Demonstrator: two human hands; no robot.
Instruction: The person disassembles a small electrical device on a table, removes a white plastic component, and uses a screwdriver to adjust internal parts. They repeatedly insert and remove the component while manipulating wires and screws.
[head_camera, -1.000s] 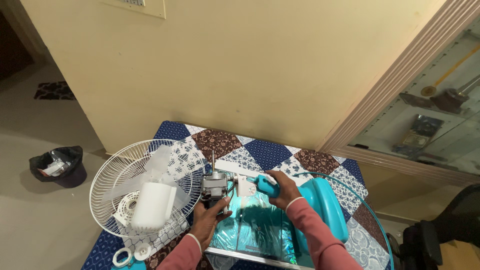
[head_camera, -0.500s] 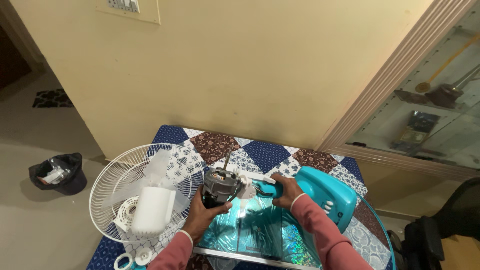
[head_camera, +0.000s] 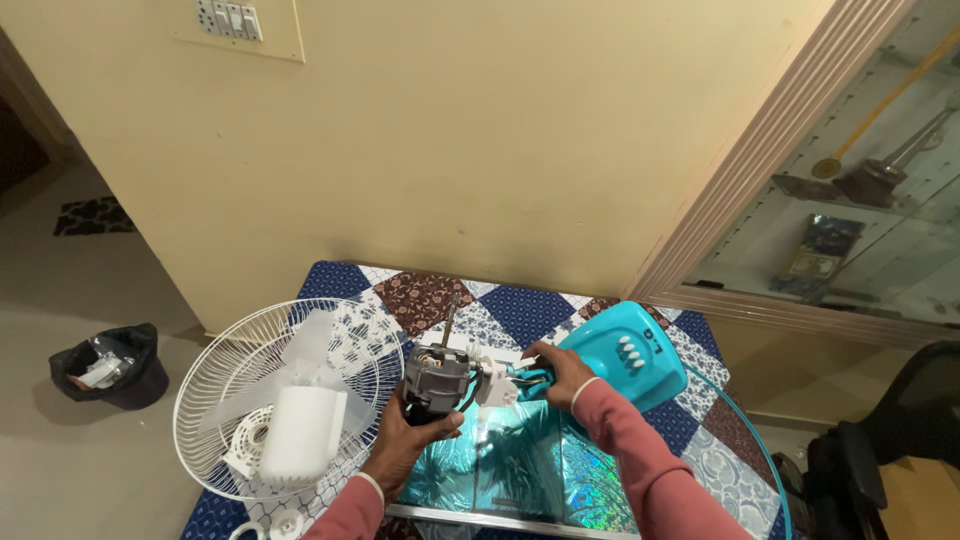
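My left hand (head_camera: 405, 445) grips a grey fan motor (head_camera: 436, 375) with its shaft pointing up, lifted above the table. My right hand (head_camera: 558, 375) holds the turquoise neck of the fan stand (head_camera: 522, 380), which joins the motor through a white bracket. The turquoise fan base (head_camera: 625, 358) with white buttons is tilted up off the table behind my right hand. A white wire fan guard (head_camera: 285, 395) lies to the left with a white plastic cover (head_camera: 302, 433) and clear fan blades inside it.
The table carries a blue and brown patchwork cloth (head_camera: 510, 310) and a shiny turquoise sheet (head_camera: 520, 470). A black bin (head_camera: 112, 365) stands on the floor at left. A glass cabinet (head_camera: 860, 220) is at right, a black chair (head_camera: 890, 450) below it. A yellow wall with a switch plate is ahead.
Both hands have raised the motor and stand off the table, and the turquoise base has tilted up and to the right.
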